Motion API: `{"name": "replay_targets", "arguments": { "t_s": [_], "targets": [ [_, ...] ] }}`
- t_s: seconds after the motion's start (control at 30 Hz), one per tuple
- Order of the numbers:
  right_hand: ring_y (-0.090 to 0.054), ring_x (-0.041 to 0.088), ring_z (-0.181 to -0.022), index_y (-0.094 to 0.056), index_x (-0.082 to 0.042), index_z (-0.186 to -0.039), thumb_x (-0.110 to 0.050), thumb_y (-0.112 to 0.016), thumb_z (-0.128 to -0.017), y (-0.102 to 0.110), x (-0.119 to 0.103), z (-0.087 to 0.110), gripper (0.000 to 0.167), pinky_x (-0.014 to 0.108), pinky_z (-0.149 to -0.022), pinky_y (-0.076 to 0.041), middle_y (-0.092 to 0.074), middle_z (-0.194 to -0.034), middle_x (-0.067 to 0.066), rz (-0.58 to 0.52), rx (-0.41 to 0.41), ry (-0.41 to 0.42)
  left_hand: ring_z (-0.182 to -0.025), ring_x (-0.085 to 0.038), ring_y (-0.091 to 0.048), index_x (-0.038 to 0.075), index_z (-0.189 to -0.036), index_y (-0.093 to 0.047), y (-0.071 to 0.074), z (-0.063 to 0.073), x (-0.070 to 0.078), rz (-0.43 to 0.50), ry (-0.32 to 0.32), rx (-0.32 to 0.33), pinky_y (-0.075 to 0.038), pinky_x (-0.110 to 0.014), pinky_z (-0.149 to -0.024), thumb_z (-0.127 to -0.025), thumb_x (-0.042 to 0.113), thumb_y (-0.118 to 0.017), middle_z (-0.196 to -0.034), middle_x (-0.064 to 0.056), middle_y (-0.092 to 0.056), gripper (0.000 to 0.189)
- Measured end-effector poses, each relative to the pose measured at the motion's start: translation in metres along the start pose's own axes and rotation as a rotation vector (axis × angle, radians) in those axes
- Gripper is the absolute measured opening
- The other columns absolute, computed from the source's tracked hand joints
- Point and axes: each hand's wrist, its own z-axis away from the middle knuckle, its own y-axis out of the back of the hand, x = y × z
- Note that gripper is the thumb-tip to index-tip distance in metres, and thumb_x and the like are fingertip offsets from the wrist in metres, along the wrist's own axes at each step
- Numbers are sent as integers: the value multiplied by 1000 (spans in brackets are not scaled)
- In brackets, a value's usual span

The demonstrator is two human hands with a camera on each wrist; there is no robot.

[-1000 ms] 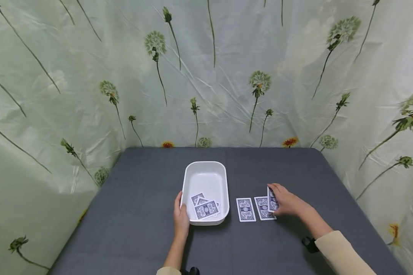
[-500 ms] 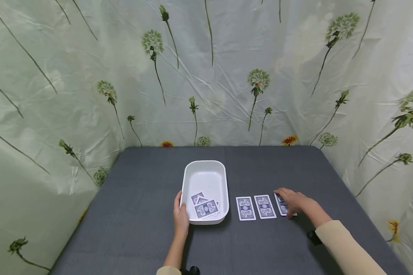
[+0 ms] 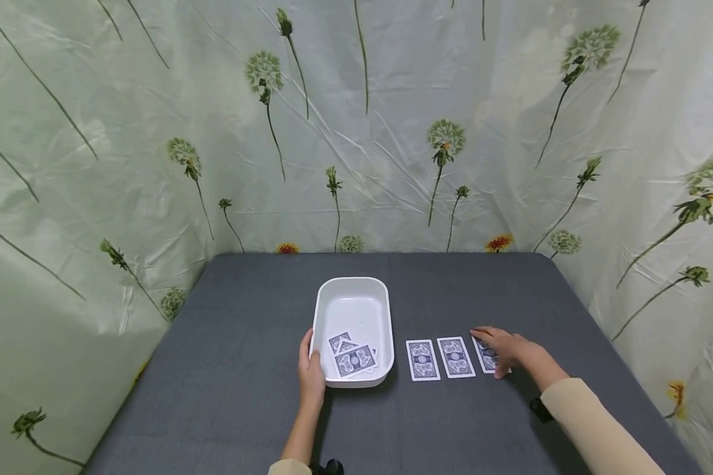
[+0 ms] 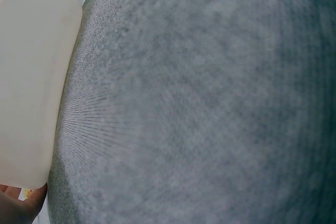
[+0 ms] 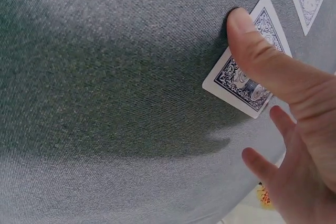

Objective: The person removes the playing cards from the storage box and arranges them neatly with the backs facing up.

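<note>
My left hand point(image 3: 311, 376) grips the near left side of a white plastic tray point(image 3: 383, 297), thumb at the rim. The tray's pale outside point(image 4: 37, 77) fills the left edge of the left wrist view. Inside it, several face-down playing cards point(image 3: 355, 361) overlap at the near end. My right hand point(image 3: 513, 349) is spread over a playing card point(image 3: 486, 353) that lies back up on the table, partly covered by the hand. In the right wrist view the thumb point(image 5: 257, 51) crosses this card point(image 5: 236, 82), and the other visible fingers are apart from it.
Two more face-down playing cards, a left one point(image 3: 423, 360) and a middle one point(image 3: 456, 357), lie in a row between the tray and my right hand. A dark grey cloth point(image 3: 261, 297) covers the table. Behind it hangs a dandelion-print curtain point(image 3: 386, 165).
My right hand has moved right with the third card, from overlapping the middle card to the row's right end, where it now lies flat. The left hand and tray have stayed put.
</note>
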Motion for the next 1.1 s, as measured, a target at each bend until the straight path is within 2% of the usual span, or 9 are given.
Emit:
{"name": "replay_targets", "arguments": {
  "t_s": [0.2,0.33,0.47,0.57,0.8,0.9,1.03,1.1],
  "targets": [
    [-30,47,-125,-33,2,-135,-14,-81,-61,4,-5,5,89,64,-96,-24,-31,-138,26,49,42,11,-124,-34,-41,0,-133,-39,1,1,-1,-8,-7,-5,-31,-7,-87,-90,-4,-32,-137,-21,-43,44],
    [-39,44,-121,-43,-2,-130,-22,-74,-72,17,-24,6,69,61,-94,-29,-43,-132,24,114,85,4,-123,-35,-42,-1,-132,-40,1,2,-1,-18,-19,9,-32,-7,-87,-90,-3,-33,-136,-23,-43,43],
    [-50,37,-113,-54,-6,-121,-25,-65,-81,29,-51,3,46,57,-92,-35,-55,-122,19,214,218,59,-123,-35,-41,-1,-132,-40,1,1,-1,-30,-23,10,-31,-7,-88,-90,-2,-33,-136,-23,-43,43],
    [-56,31,-106,-58,-10,-116,-26,-63,-82,31,-74,-4,38,52,-89,-40,-60,-115,12,271,329,133,-123,-36,-41,-1,-132,-40,1,1,-1,-34,-23,7,-31,-7,-88,-90,-2,-32,-136,-23,-43,43],
    [-60,21,-99,-62,-16,-111,-29,-63,-82,19,-132,-28,32,43,-87,-45,-65,-107,3,243,516,301,-126,-32,-39,2,-134,-39,0,0,-1,-18,8,-7,-30,-6,-88,-90,-2,-32,-138,-20,-42,44],
    [-60,19,-97,-62,-15,-110,-30,-64,-81,10,-155,-37,33,40,-86,-46,-65,-105,2,228,593,377,-126,-31,-40,2,-134,-39,1,0,0,-13,2,-9,-31,-6,-87,-91,-2,-32,-138,-19,-42,44],
    [-59,17,-99,-61,-15,-111,-32,-65,-79,-6,-180,-49,36,36,-85,-45,-64,-106,1,222,626,426,-124,-32,-41,1,-133,-39,1,0,0,-11,-2,-18,-32,-6,-87,-91,-2,-32,-137,-20,-42,43],
    [-60,18,-98,-60,-13,-112,-33,-65,-79,-13,-192,-53,39,35,-83,-46,-64,-105,2,221,613,409,-123,-34,-41,-1,-133,-39,2,0,-1,-16,-10,-17,-32,-7,-86,-90,-3,-32,-137,-22,-42,43]
  ]
}}
